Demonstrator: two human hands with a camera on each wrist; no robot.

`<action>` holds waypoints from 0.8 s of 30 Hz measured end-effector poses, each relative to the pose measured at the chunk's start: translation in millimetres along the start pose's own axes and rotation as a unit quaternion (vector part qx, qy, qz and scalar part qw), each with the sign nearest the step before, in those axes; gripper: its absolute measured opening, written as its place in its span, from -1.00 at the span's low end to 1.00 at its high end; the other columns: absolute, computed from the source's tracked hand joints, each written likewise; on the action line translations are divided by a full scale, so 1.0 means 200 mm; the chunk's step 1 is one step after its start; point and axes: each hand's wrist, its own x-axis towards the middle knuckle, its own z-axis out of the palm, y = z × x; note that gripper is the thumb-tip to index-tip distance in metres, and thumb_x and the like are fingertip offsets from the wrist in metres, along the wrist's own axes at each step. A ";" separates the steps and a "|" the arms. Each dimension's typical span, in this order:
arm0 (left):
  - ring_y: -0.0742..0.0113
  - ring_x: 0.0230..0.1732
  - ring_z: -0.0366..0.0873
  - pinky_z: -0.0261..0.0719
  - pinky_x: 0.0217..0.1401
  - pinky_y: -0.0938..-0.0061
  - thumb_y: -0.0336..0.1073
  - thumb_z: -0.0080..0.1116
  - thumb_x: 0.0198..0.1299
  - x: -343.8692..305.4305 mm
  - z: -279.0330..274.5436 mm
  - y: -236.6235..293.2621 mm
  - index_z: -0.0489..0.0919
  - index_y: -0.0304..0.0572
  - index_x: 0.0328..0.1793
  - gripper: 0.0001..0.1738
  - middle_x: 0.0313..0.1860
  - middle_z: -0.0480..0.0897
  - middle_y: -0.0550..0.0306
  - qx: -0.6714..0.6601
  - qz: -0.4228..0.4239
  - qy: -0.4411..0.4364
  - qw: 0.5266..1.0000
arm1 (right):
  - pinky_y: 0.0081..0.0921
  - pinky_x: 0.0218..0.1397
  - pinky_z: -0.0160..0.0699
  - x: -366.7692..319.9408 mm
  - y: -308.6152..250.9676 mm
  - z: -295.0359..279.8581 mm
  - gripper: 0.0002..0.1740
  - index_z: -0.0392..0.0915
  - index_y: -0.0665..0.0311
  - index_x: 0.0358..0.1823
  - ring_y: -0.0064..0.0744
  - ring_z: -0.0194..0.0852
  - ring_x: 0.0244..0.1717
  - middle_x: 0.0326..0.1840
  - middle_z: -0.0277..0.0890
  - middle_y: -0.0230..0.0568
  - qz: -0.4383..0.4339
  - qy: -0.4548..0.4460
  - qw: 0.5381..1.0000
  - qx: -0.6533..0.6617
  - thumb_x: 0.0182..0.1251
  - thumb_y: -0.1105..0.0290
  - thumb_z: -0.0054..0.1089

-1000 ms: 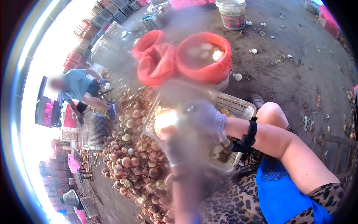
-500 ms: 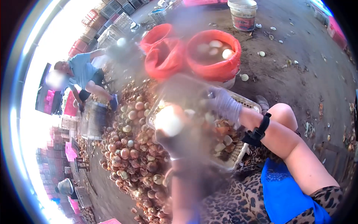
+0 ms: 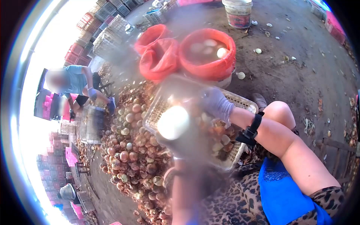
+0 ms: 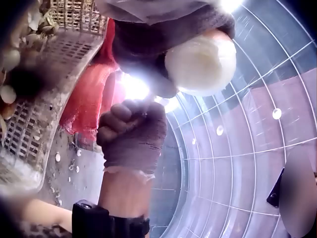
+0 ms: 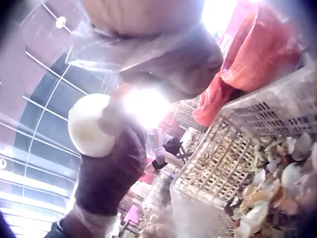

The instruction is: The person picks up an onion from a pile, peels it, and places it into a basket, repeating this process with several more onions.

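Observation:
A peeled white onion (image 3: 173, 123) sits in the gloved left hand (image 3: 176, 144), whose fingers curl round its underside; haze blurs much of this hand in the head view. The same onion (image 4: 202, 63) shows pale and smooth in the left wrist view. Close to its right is the gloved right hand (image 3: 217, 103), with fingers curled into a fist (image 4: 131, 126). A small dark end of something shows at this fist; glare hides the rest, and I cannot tell its kind. Below both hands stands a plastic basket (image 3: 245, 103) with onion skins and peeled layers (image 5: 262, 198) inside.
A heap of unpeeled onions (image 3: 129, 155) lies beside the basket. Beyond stand a red-lined bucket (image 3: 208, 71) with peeled onions in liquid and another red bag (image 3: 159, 62). A white bucket (image 3: 238, 15) is farther back. Another person (image 3: 77, 82) sits at the left near stacked crates (image 3: 80, 52).
The right hand has drawn back from the onion, and more of the onion's white surface shows now. The left hand still holds it. The other person has lowered an arm.

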 end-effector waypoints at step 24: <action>0.05 0.03 0.48 0.56 -0.02 0.24 0.45 0.00 -0.01 -0.01 -0.03 -0.01 0.30 -0.31 0.26 -0.01 0.08 0.46 -0.13 -0.145 -0.148 -0.070 0.976 | -0.49 -0.23 0.56 -0.11 0.03 -0.01 -0.61 0.53 0.27 -0.04 -0.45 0.55 -0.25 -0.29 0.55 -0.20 -0.079 -0.066 0.989 0.107 0.09 0.32 0.25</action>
